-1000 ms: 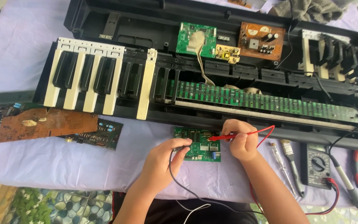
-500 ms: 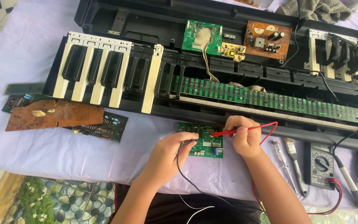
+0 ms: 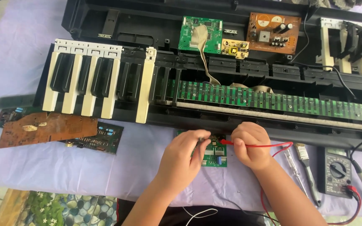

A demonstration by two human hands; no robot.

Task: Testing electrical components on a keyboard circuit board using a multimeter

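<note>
Low in the middle of the frame, the left hand (image 3: 184,155) pinches a dark probe (image 3: 200,138) and the right hand (image 3: 251,145) grips a red probe (image 3: 227,142), both tips on a small green circuit board (image 3: 213,154) lying on the cloth. Lower right sits a multimeter (image 3: 335,171). Beyond, across the middle, the opened keyboard (image 3: 214,96) holds white keys (image 3: 82,79) and circuit boards.

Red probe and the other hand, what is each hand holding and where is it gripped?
The right hand pinches the red probe on its handle, just behind the tip. The left hand grips a dark probe near its tip, over the small green circuit board.
</note>
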